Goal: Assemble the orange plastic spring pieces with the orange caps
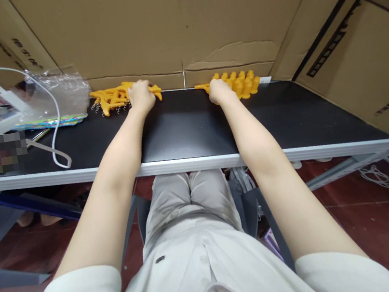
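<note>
Evidently, the left hand (141, 97) bent over a loose yellow pile (119, 96), the right hand (221, 90) over a yellow piece (201, 87) jutting leftward; I couldn't tell whether either pinched. Upright yellow pieces (242, 85) stood right of the right hand, probably grouped for order.

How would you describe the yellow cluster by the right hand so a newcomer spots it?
Scan the black tabletop along its far edge, by the cardboard wall. The yellow cluster sits mostly right of the right hand. Its rounded pieces bunch in rows, unlike the tangled yellow pile at the left hand.
</note>
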Available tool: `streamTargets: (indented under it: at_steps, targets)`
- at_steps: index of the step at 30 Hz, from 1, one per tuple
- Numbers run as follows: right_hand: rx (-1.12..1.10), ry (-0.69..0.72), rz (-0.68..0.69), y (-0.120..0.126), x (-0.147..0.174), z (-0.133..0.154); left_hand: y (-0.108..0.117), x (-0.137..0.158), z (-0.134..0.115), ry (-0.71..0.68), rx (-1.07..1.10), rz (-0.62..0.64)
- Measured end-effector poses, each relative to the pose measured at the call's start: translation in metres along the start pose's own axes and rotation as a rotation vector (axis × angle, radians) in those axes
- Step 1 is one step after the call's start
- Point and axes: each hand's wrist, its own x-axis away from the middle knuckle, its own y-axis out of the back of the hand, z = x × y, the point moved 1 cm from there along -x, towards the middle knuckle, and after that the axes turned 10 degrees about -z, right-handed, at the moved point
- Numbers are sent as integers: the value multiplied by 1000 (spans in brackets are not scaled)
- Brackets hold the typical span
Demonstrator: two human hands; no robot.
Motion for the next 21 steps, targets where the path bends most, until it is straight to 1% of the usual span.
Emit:
streamTargets:
  at_steps: [3,5,7,10,12,14,19,21]
  targets:
    - [14,-29,147,0,2,6,15,-5,17,208,-38,-101]
    - [9,19,166,-1,3,12,22,-5,28,315,-44,-128]
    - [-4,48,171,-5,3,17,25,-3,35,373,-89,-107]
    - [-59,94,162,-13,3,23,25,3,37,403,-124,16]
    - [-122,130,147,-19,2,26,25,7,37,406,-101,35]
    - [-177,146,141,-23,1,27,25,10,38,408,-80,-8]
    - [-200,97,159,-26,-1,22,23,13,41,396,-27,-108]
    - [-195,90,169,-24,-1,20,24,12,40,410,22,-183]
